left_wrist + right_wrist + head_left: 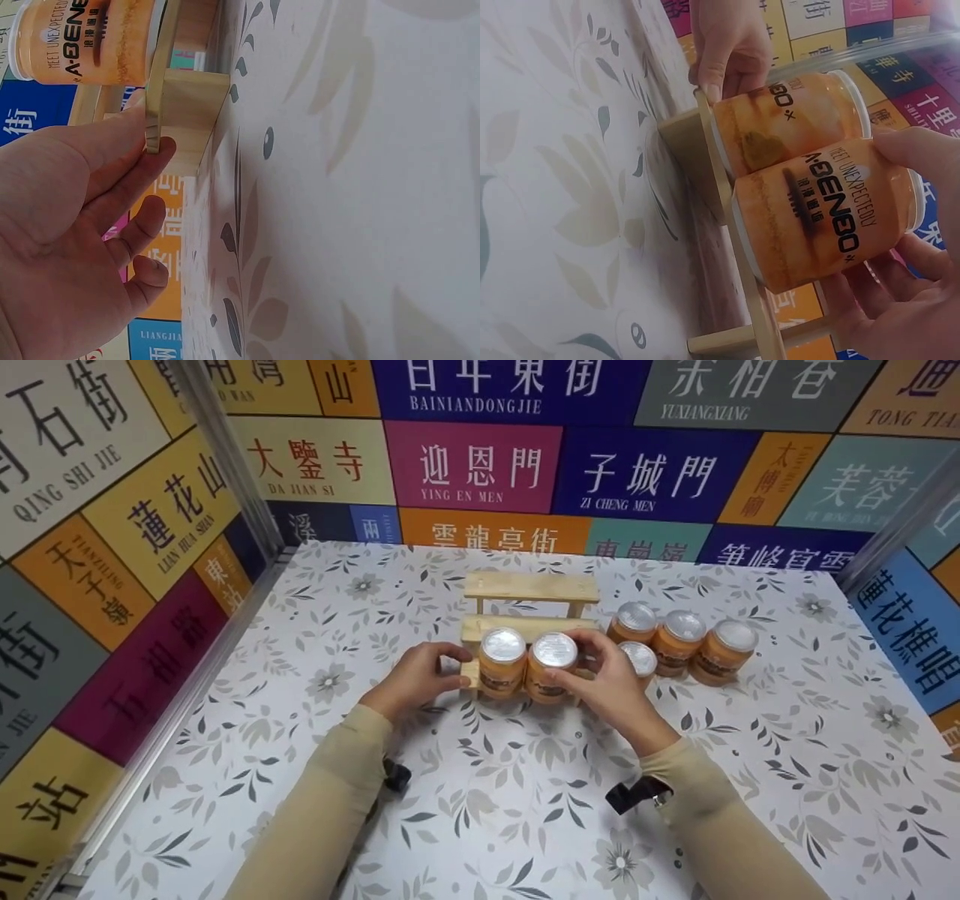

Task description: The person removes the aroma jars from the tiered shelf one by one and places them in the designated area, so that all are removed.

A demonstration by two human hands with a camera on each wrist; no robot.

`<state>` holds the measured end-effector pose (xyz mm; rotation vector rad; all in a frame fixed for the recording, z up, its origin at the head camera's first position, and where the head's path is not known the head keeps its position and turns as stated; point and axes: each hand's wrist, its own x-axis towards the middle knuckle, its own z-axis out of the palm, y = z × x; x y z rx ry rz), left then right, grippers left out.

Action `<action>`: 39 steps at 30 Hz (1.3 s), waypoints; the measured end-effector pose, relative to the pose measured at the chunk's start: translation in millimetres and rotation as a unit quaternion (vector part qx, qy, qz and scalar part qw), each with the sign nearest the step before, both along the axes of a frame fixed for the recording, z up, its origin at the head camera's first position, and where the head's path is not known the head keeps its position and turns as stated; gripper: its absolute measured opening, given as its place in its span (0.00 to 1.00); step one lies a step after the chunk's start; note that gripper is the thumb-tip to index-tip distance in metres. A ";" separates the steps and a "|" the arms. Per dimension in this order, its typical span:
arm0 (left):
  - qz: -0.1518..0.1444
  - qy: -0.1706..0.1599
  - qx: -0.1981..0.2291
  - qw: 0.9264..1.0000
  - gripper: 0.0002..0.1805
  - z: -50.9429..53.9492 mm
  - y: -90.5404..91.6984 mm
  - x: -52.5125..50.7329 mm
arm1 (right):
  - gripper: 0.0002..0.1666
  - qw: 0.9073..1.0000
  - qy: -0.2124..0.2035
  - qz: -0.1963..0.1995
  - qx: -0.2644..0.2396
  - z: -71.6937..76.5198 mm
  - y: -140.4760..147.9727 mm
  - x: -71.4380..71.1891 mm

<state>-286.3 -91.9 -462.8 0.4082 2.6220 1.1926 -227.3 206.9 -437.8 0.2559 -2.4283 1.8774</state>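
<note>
A small tiered wooden rack stands on the table. Two orange cans with silver lids are side by side on its lowest step. My left hand pinches the left end of that step between thumb and fingers, beside the left can. My right hand grips the right can from its right side, thumb in front and fingers behind. In the right wrist view this can's base meets the step. The left wrist view shows the step's edge at my fingertips.
Several more orange cans stand grouped right of the rack, one of them close behind my right hand. The table has a leaf-patterned cover. Panels with street names wall it in at the back and sides.
</note>
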 end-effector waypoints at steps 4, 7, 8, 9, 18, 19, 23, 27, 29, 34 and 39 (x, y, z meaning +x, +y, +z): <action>0.003 -0.008 0.003 1.000 0.20 0.3 -0.7 0.4 | 0.39 1.000 -0.006 -0.006 -0.005 2.2 0.0 0.4; 0.003 -0.011 0.004 1.000 0.20 0.6 -0.5 0.2 | 0.38 1.000 -0.004 -0.013 -0.005 4.5 1.6 2.2; 0.002 -0.011 0.004 1.000 0.20 0.6 -0.2 -0.1 | 0.38 1.000 -0.003 -0.016 -0.006 5.3 2.6 2.9; 0.003 -0.011 0.003 1.000 0.19 0.8 0.0 -0.3 | 0.38 1.000 -0.001 -0.017 -0.008 6.5 3.5 3.8; -0.003 0.001 0.004 1.000 0.19 2.7 0.5 0.5 | 0.36 0.998 0.019 -0.019 -0.057 21.6 14.3 14.1; -0.002 0.002 0.006 1.000 0.19 2.9 0.5 0.3 | 0.36 0.998 0.019 -0.022 -0.056 23.5 15.9 14.9; -0.003 -0.001 0.009 1.000 0.19 1.1 -0.1 0.6 | 0.36 0.998 0.015 -0.030 -0.051 29.5 23.3 19.7; -0.002 -0.008 0.011 1.000 0.20 -1.6 -0.2 1.7 | 0.36 0.998 0.024 -0.041 -0.045 31.7 31.1 22.9; 0.000 -0.008 0.009 1.000 0.20 -1.6 -0.2 2.1 | 0.35 0.998 0.031 -0.045 -0.042 32.1 34.7 23.6; -0.001 -0.004 0.004 1.000 0.20 0.1 0.1 1.8 | 0.36 0.996 0.043 -0.049 -0.056 34.0 43.8 25.2; -0.002 -0.001 0.010 1.000 0.20 0.0 -0.4 2.4 | 0.35 0.994 0.047 -0.051 -0.079 34.7 52.0 25.8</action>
